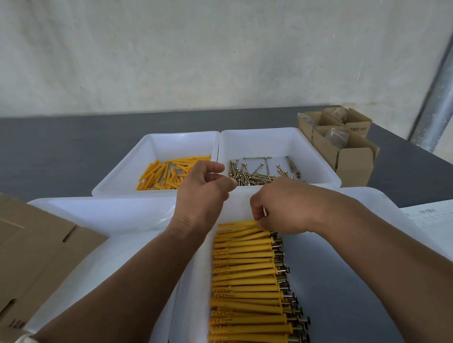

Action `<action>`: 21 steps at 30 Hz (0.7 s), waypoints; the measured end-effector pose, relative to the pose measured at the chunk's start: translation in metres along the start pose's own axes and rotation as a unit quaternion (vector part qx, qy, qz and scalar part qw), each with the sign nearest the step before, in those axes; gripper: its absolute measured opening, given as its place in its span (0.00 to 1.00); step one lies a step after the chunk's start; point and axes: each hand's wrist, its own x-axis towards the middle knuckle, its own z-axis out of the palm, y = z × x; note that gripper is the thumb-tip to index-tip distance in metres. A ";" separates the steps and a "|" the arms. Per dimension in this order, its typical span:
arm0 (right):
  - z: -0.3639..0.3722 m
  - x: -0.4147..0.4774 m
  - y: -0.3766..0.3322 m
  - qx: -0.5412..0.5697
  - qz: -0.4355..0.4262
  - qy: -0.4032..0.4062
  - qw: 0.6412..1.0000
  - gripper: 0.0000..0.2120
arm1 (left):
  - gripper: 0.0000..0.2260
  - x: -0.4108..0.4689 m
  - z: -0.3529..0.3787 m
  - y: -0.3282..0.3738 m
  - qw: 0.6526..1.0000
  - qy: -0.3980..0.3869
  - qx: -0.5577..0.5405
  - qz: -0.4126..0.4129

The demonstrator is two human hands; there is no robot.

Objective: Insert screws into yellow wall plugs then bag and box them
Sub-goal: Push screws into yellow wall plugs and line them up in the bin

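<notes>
Dark grey bench (57, 145) meets a pale, stained wall (184, 40) along its far edge. A metal post (444, 89) rises beyond the far right corner. A printed white sheet (449, 225) lies at the right edge.

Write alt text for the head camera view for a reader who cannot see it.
A person's right hand pinches the farthest plug in a neat row of screw-fitted yellow plugs in a near white tray, while the left hand hovers beside it, fingers loosely curled. Behind, two white trays hold loose plugs and loose screws.
</notes>
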 end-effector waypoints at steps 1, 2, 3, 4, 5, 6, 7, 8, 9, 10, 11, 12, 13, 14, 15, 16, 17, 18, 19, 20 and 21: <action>0.001 0.000 -0.001 -0.001 -0.003 -0.004 1.000 0.07 | 0.15 0.000 0.000 0.000 1.000 0.000 0.001 0.001; 0.002 0.001 -0.003 -0.002 -0.005 -0.007 1.000 0.07 | 0.14 0.000 0.000 0.000 1.000 0.000 0.002 0.003; 0.003 0.001 -0.003 -0.002 -0.006 -0.010 1.000 0.07 | 0.12 0.001 0.001 -0.001 1.000 0.000 0.002 0.005; 0.004 0.002 -0.004 -0.004 -0.009 -0.012 1.000 0.07 | 0.11 0.001 0.001 -0.002 1.000 0.001 0.002 0.006; 0.005 0.002 -0.004 -0.006 -0.011 -0.014 1.000 0.07 | 0.10 0.002 0.001 -0.003 1.000 0.003 0.003 0.007; 0.006 0.002 -0.005 -0.008 -0.013 -0.015 1.000 0.07 | 0.09 0.003 0.000 -0.004 1.000 0.004 0.006 0.008; 0.007 0.003 -0.005 -0.010 -0.014 -0.015 1.000 0.07 | 0.09 0.004 0.000 -0.005 1.000 0.005 0.009 0.008; 0.008 0.003 -0.006 -0.010 -0.014 -0.015 1.000 0.07 | 0.09 0.004 0.000 -0.006 1.000 0.004 0.011 0.009; 0.009 0.003 -0.006 -0.009 -0.014 -0.015 1.000 0.07 | 0.09 0.004 0.000 -0.005 1.000 0.002 0.011 0.009; 0.009 0.003 -0.007 -0.007 -0.014 -0.016 1.000 0.07 | 0.09 0.003 0.001 -0.004 1.000 0.000 0.010 0.009; 0.010 0.004 -0.006 -0.005 -0.015 -0.018 1.000 0.07 | 0.10 0.002 0.001 -0.003 1.000 -0.003 0.009 0.009; 0.010 0.004 -0.007 -0.006 -0.018 -0.019 1.000 0.08 | 0.11 0.001 0.001 -0.002 1.000 -0.005 0.009 0.007; 0.011 0.005 -0.007 -0.007 -0.021 -0.018 1.000 0.08 | 0.12 0.001 0.002 -0.002 1.000 -0.007 0.008 0.006; 0.012 0.005 -0.006 -0.008 -0.025 -0.016 1.000 0.08 | 0.12 0.001 0.001 -0.002 1.000 -0.008 0.008 0.006; 0.013 0.006 -0.006 -0.008 -0.028 -0.013 0.999 0.08 | 0.10 0.002 0.001 -0.003 1.000 -0.007 0.009 0.008; 0.013 0.006 -0.006 -0.007 -0.031 -0.012 0.999 0.08 | 0.09 0.003 0.001 -0.004 1.000 -0.005 0.012 0.008; 0.014 0.007 -0.005 -0.006 -0.033 -0.012 0.999 0.08 | 0.09 0.003 0.001 -0.006 1.000 -0.003 0.014 0.008; 0.015 0.007 -0.005 -0.004 -0.034 -0.011 0.999 0.09 | 0.09 0.004 0.001 -0.006 1.000 -0.001 0.015 0.008; 0.015 0.008 -0.004 -0.003 -0.036 -0.006 0.999 0.09 | 0.09 0.004 0.001 -0.007 1.000 0.000 0.016 0.009; 0.014 0.008 -0.003 -0.002 -0.038 0.005 0.999 0.09 | 0.09 0.004 0.001 -0.007 1.000 0.000 0.018 0.010; 0.012 0.008 -0.002 0.000 -0.041 0.024 0.999 0.09 | 0.09 0.005 0.001 -0.007 1.000 0.001 0.018 0.010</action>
